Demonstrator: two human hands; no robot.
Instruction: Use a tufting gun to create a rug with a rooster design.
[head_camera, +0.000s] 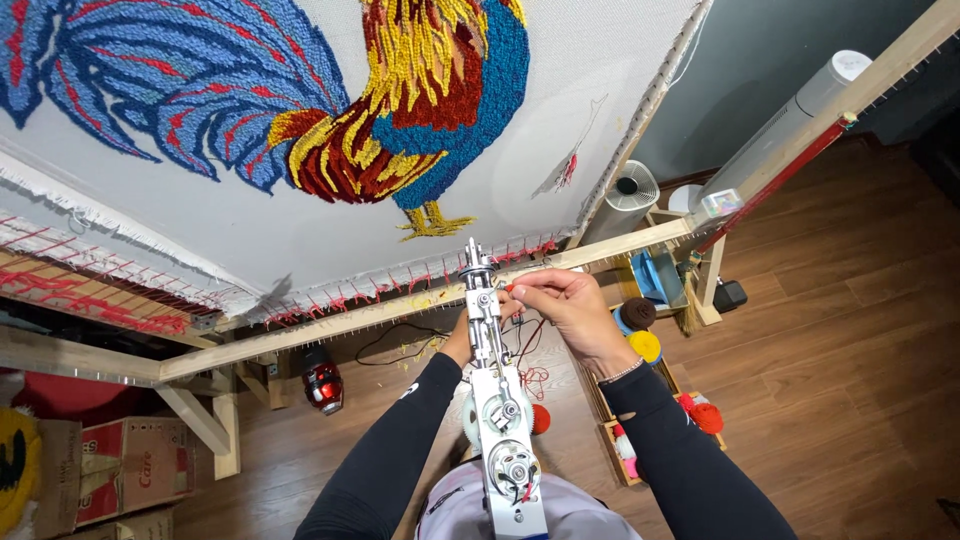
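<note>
- A person holds a silver tufting gun (497, 400) upright, its needle tip just below the wooden frame bar (400, 310) that carries a stretched white cloth (300, 230).
- The right hand (565, 310), just right of the gun's tip, pinches a thin red yarn (512, 288) between fingertips beside the needle.
- The left hand (462, 340) sits behind the gun's body; whether it is clamped or loose cannot be told.
- Risk, as a judgement: fingertips so near the needle could be pricked or caught if the gun starts, and the fine yarn could slip or fray out of the pinch.
- The gun looks like bright metal, long and narrow, with round gears and a pale cog on its near face.
- Above the gun, the cloth shows a tufted rooster (400, 100) in blue, red and yellow.
- Right of the gun, yarn balls (645, 345) sit in wooden trays on the floor.
</note>
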